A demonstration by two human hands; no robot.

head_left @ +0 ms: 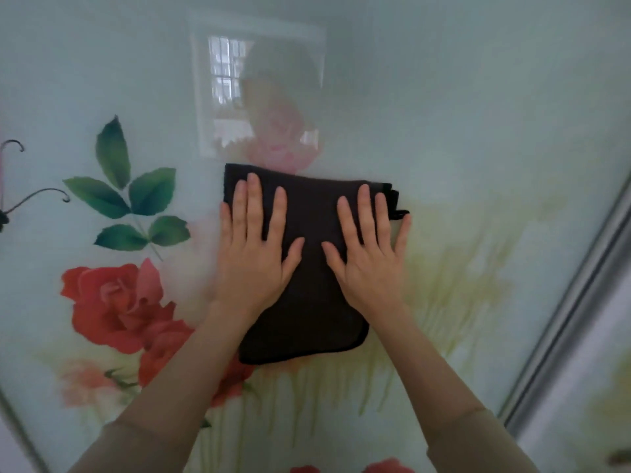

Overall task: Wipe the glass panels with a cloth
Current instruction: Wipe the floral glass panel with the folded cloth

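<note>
Scene: A person is pressing a dark cloth [307,268] flat against a flower-printed glass panel [478,114], wiping it with both palms.
Left hand [254,257]: It is lying spread wide on the cloth's left half, fingers pointing up, gripping nothing.
Right hand [370,261]: It is lying equally flat and splayed on the right half, its little finger reaching past the cloth's edge onto bare glass.
Why so held: Two open palms are likely spreading the pressure, keeping the folded cloth from bunching as it slides.
Where the cloth is: It is sitting mid-panel, right of the printed red rose [116,302] and green leaves [129,196].
Hard to make out: A hazy window reflection [225,80] is blurring the glass above; any dirt is impossible to judge.
Cut off: The metal frame [573,295] is running out of view at right, and the neighbouring panel is barely showing.
</note>
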